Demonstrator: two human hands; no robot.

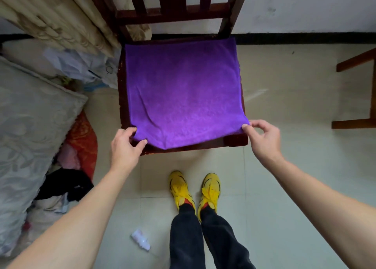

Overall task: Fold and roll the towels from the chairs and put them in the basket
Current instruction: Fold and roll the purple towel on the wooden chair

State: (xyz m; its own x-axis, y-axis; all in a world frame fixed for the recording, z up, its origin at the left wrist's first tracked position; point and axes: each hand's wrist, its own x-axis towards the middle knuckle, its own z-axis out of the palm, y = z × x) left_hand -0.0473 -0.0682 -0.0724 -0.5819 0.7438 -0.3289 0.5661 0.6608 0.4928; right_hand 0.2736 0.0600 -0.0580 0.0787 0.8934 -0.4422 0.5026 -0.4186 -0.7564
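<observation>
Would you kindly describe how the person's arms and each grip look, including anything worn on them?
The left forearm and right forearm are bare, no sleeves in view. The left grip and right grip are ungloved hands; no watch, ring or bracelet shows.

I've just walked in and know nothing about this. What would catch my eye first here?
A bright purple towel lies spread flat over the seat of a dark wooden chair in the middle. The left hand and right hand each pinch a near corner. Below, yellow shoes stand on the pale tiled floor.
</observation>
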